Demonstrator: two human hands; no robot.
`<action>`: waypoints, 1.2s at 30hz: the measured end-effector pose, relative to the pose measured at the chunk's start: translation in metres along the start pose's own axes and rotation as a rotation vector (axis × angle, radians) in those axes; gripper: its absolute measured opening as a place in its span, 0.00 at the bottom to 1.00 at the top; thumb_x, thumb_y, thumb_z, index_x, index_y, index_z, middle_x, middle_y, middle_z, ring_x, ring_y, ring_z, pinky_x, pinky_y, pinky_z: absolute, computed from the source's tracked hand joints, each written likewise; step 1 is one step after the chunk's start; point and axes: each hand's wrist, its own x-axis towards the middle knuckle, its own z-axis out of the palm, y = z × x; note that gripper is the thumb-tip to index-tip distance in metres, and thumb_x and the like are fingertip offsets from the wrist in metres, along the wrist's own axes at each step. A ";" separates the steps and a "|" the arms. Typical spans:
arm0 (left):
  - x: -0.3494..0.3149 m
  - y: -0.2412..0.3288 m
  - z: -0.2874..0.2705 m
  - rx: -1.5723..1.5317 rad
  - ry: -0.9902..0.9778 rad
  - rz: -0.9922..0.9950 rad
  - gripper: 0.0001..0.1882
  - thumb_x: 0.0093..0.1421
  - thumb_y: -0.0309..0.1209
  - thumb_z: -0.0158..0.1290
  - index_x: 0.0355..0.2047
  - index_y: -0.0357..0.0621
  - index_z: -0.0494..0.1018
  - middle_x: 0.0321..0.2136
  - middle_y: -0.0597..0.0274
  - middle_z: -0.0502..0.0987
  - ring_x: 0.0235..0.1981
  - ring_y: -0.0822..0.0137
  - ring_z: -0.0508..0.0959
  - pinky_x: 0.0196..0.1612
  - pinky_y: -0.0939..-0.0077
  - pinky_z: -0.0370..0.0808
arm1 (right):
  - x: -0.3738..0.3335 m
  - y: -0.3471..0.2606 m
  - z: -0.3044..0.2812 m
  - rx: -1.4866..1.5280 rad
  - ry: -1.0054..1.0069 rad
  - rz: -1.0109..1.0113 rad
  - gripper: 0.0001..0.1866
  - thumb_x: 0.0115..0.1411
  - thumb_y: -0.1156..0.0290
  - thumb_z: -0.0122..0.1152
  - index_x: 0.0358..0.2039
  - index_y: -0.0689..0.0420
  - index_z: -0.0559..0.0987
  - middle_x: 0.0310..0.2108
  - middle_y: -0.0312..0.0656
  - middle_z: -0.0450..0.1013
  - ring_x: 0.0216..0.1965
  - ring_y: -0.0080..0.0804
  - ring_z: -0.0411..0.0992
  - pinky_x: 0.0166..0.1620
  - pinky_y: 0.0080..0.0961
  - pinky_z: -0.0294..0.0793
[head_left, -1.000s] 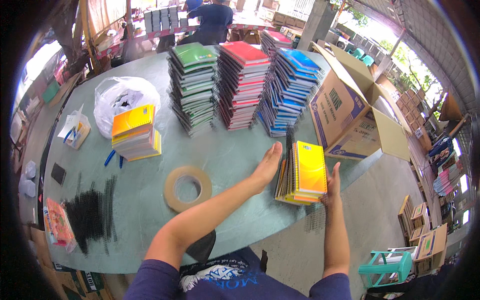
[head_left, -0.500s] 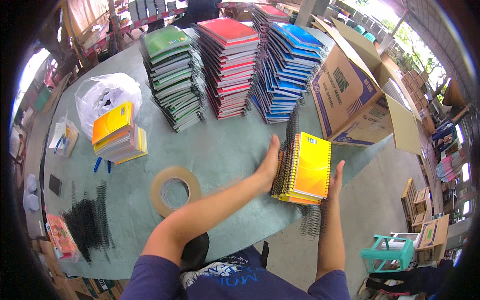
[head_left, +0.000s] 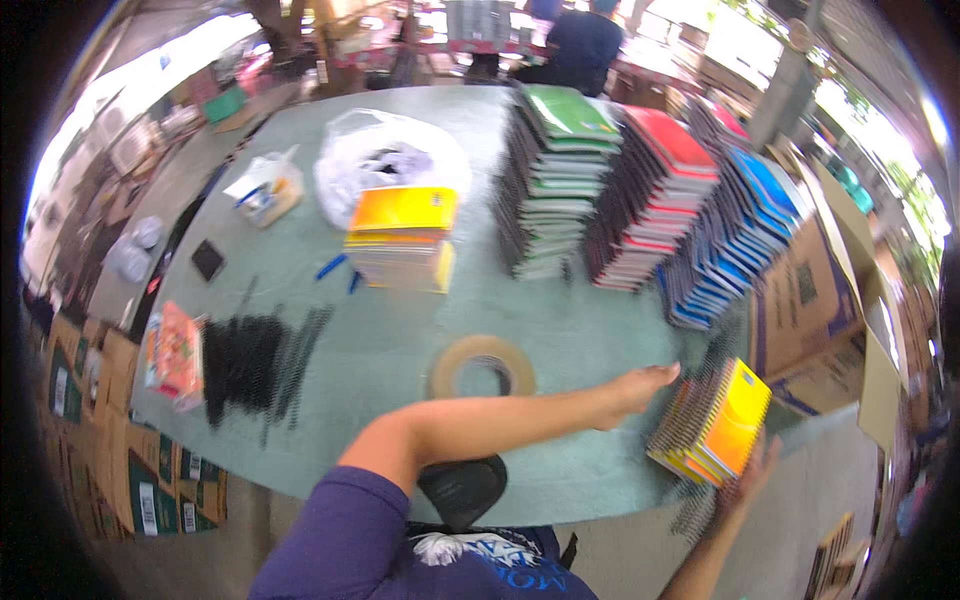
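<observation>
Tabletop (head_left: pixel 600 330): grey-green, curved edge. Yellow-orange notebook stack (head_left: pixel 715 425): spiral-bound, at the near right edge, beside an open carton (head_left: pixel 800 300). Left hand (head_left: pixel 635 393): fingers outstretched, holding nothing, near the stack. Right hand (head_left: pixel 748 475): at the stack's right side, partly hidden; grip cannot be told. Beyond: green notebooks (head_left: pixel 560 180), red notebooks (head_left: pixel 650 210), blue notebooks (head_left: pixel 730 235), piled.
</observation>
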 end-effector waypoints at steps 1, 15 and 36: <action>-0.027 0.017 -0.027 0.194 0.042 0.032 0.29 0.61 0.53 0.46 0.54 0.45 0.67 0.48 0.64 0.72 0.46 0.67 0.72 0.51 0.70 0.67 | -0.007 -0.013 -0.014 -0.037 0.087 -0.087 0.28 0.62 0.50 0.41 0.54 0.59 0.66 0.56 0.47 0.61 0.58 0.41 0.58 0.59 0.40 0.55; -0.251 0.115 -0.266 2.037 1.047 0.447 0.19 0.50 0.24 0.48 0.44 0.38 0.72 0.37 0.52 0.77 0.42 0.54 0.75 0.48 0.60 0.68 | -0.138 0.012 0.216 -0.493 -0.638 -0.784 0.11 0.56 0.73 0.54 0.38 0.63 0.77 0.43 0.50 0.73 0.47 0.38 0.71 0.53 0.34 0.65; -0.239 -0.001 -0.115 0.594 0.539 0.379 0.15 0.48 0.23 0.62 0.37 0.40 0.75 0.31 0.68 0.78 0.34 0.77 0.76 0.40 0.79 0.74 | -0.097 0.155 0.262 -0.404 -0.840 -0.042 0.25 0.43 0.82 0.69 0.44 0.59 0.74 0.35 0.41 0.76 0.37 0.26 0.74 0.42 0.22 0.74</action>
